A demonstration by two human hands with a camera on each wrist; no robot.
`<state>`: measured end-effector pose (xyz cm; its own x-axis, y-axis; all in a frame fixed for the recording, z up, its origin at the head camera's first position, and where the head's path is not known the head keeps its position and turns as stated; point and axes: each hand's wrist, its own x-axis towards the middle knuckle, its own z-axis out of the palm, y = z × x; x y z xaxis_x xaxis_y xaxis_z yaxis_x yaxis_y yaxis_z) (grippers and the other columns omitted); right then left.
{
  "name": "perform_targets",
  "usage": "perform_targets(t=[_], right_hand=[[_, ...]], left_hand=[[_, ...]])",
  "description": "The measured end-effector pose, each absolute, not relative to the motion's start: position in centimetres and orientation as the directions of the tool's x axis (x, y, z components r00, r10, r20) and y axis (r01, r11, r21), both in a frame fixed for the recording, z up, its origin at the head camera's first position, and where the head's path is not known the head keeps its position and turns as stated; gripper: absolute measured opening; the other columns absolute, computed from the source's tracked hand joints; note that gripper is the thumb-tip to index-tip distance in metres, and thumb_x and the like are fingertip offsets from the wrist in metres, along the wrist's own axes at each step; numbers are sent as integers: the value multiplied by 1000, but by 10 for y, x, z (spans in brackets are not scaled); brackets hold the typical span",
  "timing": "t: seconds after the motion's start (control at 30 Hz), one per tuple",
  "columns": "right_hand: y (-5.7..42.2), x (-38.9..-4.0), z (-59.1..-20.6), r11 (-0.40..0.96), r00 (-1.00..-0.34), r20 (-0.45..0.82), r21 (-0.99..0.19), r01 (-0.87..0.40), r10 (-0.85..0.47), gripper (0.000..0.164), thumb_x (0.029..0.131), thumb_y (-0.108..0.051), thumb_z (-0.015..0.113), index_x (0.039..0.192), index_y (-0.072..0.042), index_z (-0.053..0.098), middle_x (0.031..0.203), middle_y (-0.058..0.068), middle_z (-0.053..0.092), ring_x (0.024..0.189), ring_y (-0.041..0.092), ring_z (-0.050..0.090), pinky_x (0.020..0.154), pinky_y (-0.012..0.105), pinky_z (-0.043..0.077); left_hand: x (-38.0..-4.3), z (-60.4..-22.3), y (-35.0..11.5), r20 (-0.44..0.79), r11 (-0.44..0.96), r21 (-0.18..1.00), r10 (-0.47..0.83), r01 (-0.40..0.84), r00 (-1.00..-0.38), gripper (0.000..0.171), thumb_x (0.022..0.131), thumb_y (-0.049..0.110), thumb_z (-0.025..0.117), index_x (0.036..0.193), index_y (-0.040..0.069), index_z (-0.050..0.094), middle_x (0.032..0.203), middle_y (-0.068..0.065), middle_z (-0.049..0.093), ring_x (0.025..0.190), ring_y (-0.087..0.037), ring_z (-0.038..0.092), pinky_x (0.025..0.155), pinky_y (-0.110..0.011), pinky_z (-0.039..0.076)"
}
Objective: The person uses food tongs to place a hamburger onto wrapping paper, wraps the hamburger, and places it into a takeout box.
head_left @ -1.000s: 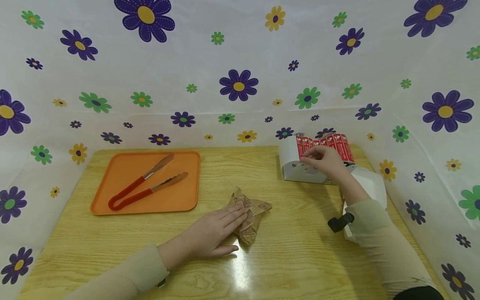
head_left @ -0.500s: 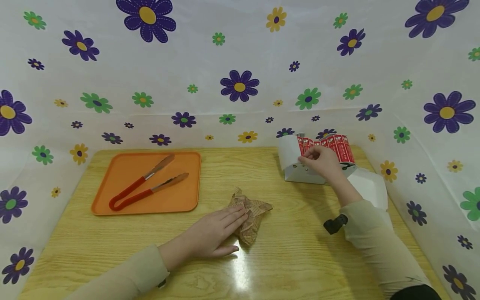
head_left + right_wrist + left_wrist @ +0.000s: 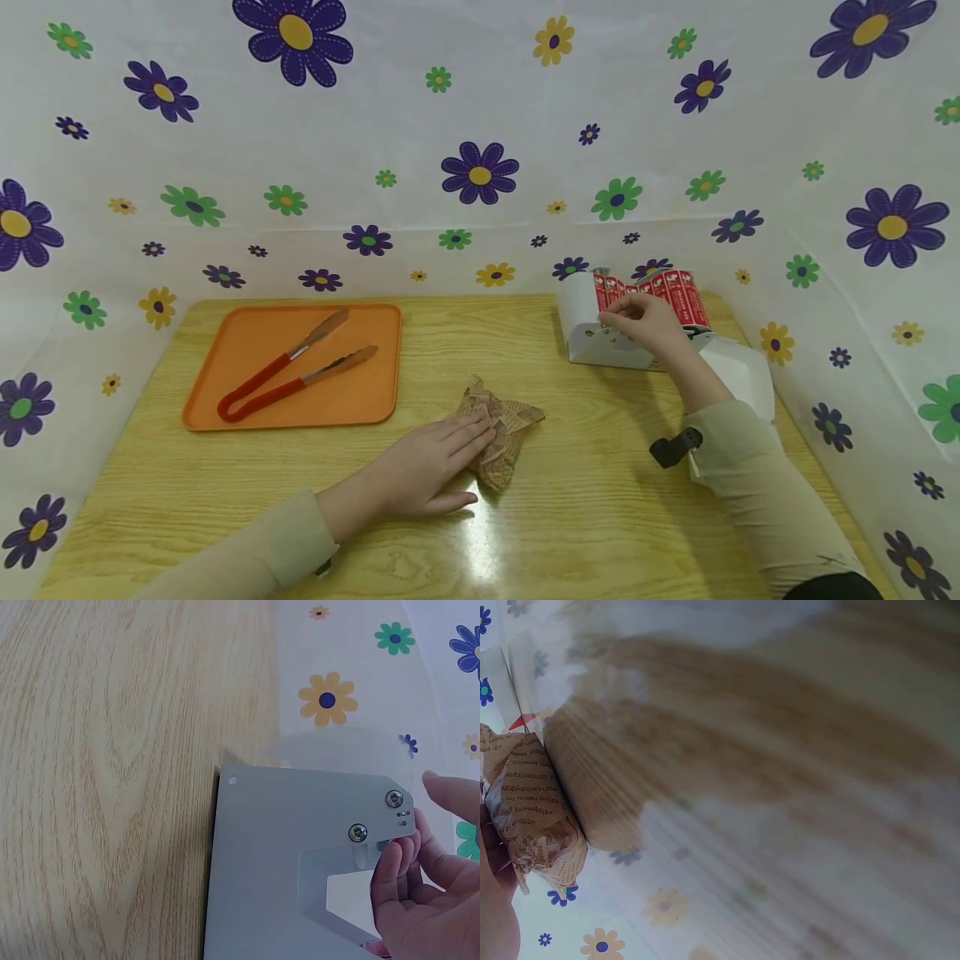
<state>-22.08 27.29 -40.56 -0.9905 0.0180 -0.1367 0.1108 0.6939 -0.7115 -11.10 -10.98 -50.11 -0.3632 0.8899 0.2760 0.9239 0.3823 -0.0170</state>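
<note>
My left hand (image 3: 420, 467) lies with straight fingers over a crumpled brown paper wrap (image 3: 510, 437) printed with small text. In the left wrist view the paper wrap (image 3: 540, 810) sits at the left edge beside the fingers. At the back right my right hand (image 3: 648, 323) is at the front of a grey metal holder (image 3: 611, 346) with a row of red printed strips (image 3: 682, 296). The right wrist view shows bent fingers (image 3: 391, 870) behind the screwed end of the metal holder (image 3: 277, 817), and one finger apart. I cannot tell whether they pinch anything.
An orange tray (image 3: 206, 375) at the left bears red-handled tongs (image 3: 281, 371), spread apart. An opened white box (image 3: 738, 375) stands at the right, partly hidden by my right sleeve. A flower-printed sheet (image 3: 480, 108) surrounds the wooden table (image 3: 585, 517).
My right hand and forearm shift slightly left, then slightly back to the right, staying at the holder. My left hand and the paper wrap stay put.
</note>
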Motion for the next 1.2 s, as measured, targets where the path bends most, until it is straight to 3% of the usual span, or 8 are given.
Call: perform_targets(t=[0.43, 0.77, 1.2], right_hand=[[271, -220, -409, 721, -996, -91, -689, 77, 20, 31, 100, -29, 73, 114, -1, 68, 102, 9, 65, 92, 20, 55, 73, 21, 48], [272, -219, -411, 779, -1000, 26, -627, -13, 3, 25, 102, -20, 64, 109, 2, 73, 100, 19, 71, 87, 22, 57, 69, 22, 47], [271, -218, -410, 787, -998, 15, -615, -54, -56, 29, 113, -18, 49, 118, 6, 65, 99, 20, 66, 84, 22, 56, 67, 23, 47]], left_hand=[[-111, -500, -110, 284, 381, -29, 889, 924, -358, 85, 99, 56, 67, 158, 0, 47, 165, -16, 48, 153, -31, 47, 126, -41, 43], [-110, -502, -111, 278, 385, -20, 889, 923, -364, 84, 100, 56, 66, 159, 0, 45, 166, -15, 47, 154, -30, 46, 126, -41, 43], [-111, -502, -111, 277, 380, -22, 891, 925, -359, 84, 100, 56, 66, 159, 0, 46, 165, -16, 48, 154, -31, 46, 126, -42, 43]])
